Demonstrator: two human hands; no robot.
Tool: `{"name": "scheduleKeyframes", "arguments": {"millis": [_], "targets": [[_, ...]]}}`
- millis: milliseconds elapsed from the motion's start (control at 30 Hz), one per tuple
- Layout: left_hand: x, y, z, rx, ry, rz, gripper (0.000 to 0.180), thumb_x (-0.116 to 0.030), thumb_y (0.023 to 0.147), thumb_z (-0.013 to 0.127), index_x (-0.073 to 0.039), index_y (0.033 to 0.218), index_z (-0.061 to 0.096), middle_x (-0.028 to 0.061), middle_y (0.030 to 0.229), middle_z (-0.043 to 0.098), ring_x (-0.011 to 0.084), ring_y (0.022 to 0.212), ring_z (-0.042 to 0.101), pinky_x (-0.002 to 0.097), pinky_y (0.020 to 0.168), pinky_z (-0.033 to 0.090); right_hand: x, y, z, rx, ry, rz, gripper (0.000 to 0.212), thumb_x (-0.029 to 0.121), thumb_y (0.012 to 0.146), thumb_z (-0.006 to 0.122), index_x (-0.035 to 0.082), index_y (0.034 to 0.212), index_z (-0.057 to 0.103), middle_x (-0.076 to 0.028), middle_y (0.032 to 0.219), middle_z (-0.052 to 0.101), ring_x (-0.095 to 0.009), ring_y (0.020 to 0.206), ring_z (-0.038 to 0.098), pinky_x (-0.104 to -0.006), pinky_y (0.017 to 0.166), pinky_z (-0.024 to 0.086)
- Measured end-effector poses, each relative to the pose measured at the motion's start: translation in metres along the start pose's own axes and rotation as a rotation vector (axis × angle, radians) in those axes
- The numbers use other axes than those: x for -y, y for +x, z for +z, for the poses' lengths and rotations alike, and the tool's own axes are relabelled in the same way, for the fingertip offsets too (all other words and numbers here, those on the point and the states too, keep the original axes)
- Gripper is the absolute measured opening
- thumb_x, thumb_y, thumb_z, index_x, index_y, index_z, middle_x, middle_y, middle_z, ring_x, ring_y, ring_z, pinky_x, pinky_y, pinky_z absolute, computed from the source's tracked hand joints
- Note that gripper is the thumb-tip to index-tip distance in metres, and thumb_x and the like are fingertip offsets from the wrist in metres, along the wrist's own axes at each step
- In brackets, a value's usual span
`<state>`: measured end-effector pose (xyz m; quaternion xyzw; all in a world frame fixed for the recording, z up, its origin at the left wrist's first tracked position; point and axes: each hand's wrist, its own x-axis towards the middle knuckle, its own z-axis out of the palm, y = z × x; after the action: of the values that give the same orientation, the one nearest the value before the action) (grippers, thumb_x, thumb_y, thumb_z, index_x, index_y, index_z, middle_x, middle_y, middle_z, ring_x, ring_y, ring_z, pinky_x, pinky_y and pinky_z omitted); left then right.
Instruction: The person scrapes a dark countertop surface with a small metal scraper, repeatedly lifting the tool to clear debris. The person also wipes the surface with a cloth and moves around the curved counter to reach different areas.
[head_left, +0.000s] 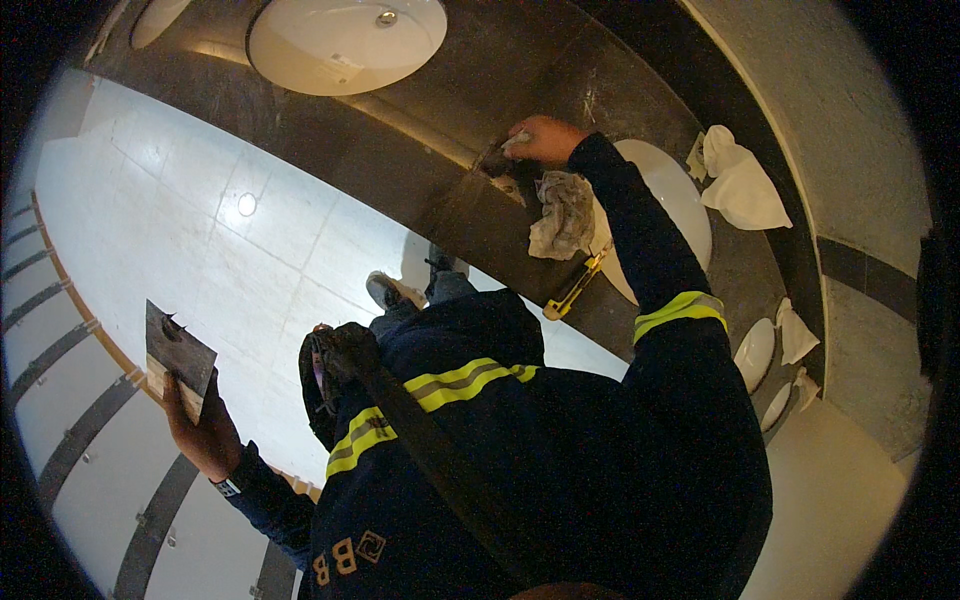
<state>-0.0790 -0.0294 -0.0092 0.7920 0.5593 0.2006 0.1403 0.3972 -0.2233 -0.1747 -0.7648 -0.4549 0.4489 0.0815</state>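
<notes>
My left hand (203, 430) is held out to the left, its fingers closed on the lower edge of a flat rectangular plate (190, 352) with a dark smear of paste on it. Over the dark countertop (440, 200), my right hand (552, 138) pinches a small whitish thing (517, 139), too small to make out, close to the counter's surface. Just below that hand lies a crumpled greyish rag or paper (563, 215). A yellow utility knife (577, 288) rests beside it, near the counter's front edge.
A white oval basin (672, 190) sits under my right forearm, with a larger basin (340, 70) farther left. White wrappings (742, 180) stand along the wall side of the counter. Pale floor tiles (260, 235) and a row of cubicle panels (90, 430) lie to the left.
</notes>
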Motion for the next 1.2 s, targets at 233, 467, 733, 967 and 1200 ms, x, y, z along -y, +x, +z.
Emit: {"name": "scheduleKeyframes", "arguments": {"millis": [233, 467, 733, 967, 1200], "targets": [[-0.009, 0.002, 0.0, 0.004, 0.091, 0.023, 0.045, 0.007, 0.073, 0.064, 0.003, 0.115, 0.049, 0.0187, 0.116, 0.051, 0.0227, 0.101, 0.052, 0.0332, 0.085, 0.047, -0.017, 0.02, 0.008, -0.092, -0.161, 0.126, 0.056, 0.047, 0.076, 0.059, 0.007, 0.115, 0.054, -0.016, 0.119, 0.048, -0.029, 0.104, 0.051, -0.036, 0.085, 0.043], [-0.007, 0.002, 0.001, -0.026, 0.145, 0.062, 0.047, -0.001, 0.071, 0.069, 0.002, 0.115, 0.05, 0.0192, 0.111, 0.055, 0.0223, 0.1, 0.055, 0.0324, 0.084, 0.046, 0.014, 0.04, 0.066, 0.044, -0.085, -0.106, 0.052, 0.043, 0.076, 0.06, 0.005, 0.11, 0.057, -0.016, 0.103, 0.059, -0.03, 0.096, 0.056, -0.0387, 0.083, 0.044], [-0.005, 0.002, -0.001, -0.048, 0.172, 0.056, 0.048, -0.005, 0.07, 0.071, 0.001, 0.114, 0.052, 0.0174, 0.112, 0.056, 0.0223, 0.101, 0.055, 0.0323, 0.085, 0.045, 0.034, -0.01, 0.078, 0.117, 0.077, -0.073, 0.058, 0.051, 0.077, 0.056, 0.003, 0.109, 0.057, -0.019, 0.11, 0.055, -0.031, 0.101, 0.053, -0.0385, 0.087, 0.041], [-0.018, 0.002, 0.001, -0.048, 0.145, 0.071, 0.044, 0.0, 0.07, 0.069, -0.001, 0.112, 0.053, 0.0161, 0.111, 0.056, 0.0217, 0.101, 0.054, 0.0322, 0.085, 0.045, 0.03, -0.041, 0.063, -0.219, 0.215, 0.083, 0.052, 0.047, 0.084, 0.047, 0.003, 0.108, 0.057, -0.019, 0.107, 0.057, -0.031, 0.098, 0.055, -0.0378, 0.084, 0.042], [-0.007, 0.004, 0.008, -0.02, 0.011, 0.124, 0.043, 0.002, 0.07, 0.069, -0.002, 0.109, 0.053, 0.0165, 0.11, 0.056, 0.0226, 0.1, 0.055, 0.0327, 0.083, 0.047, 0.004, -0.024, 0.073, -0.456, 0.128, 0.019, 0.044, 0.045, 0.082, 0.051, 0.006, 0.1, 0.06, -0.02, 0.095, 0.061, -0.034, 0.087, 0.058, -0.0412, 0.078, 0.045]]}}
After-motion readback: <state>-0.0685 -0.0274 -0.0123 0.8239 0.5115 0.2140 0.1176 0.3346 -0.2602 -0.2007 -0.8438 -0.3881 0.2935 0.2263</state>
